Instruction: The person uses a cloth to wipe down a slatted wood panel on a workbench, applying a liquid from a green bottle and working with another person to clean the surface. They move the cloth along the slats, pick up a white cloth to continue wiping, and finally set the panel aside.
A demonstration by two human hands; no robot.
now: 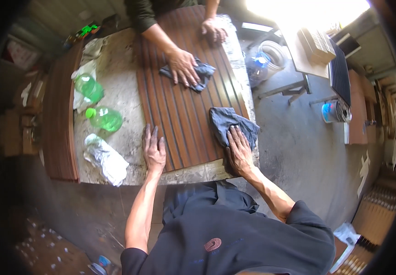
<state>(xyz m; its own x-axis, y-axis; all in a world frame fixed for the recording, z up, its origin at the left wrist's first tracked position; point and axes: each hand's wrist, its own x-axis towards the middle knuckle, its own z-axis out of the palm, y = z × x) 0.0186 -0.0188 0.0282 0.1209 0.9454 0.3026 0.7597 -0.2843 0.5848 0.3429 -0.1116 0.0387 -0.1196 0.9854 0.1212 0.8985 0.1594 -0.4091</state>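
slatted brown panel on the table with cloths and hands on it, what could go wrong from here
The right hand presses a blue-grey cloth that overhangs the panel's right edge, so cloth or hand might slip off. A co-worker's hand presses a second cloth on the same panel; uneven pushing could shift it. The green-capped bottle is on the table left of the panel, where a sideways sweep of the left hand could knock it.

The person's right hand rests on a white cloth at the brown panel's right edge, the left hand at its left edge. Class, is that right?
Not quite: the cloth under the right hand is blue-grey, not white, as the head view shows. The rest stands.
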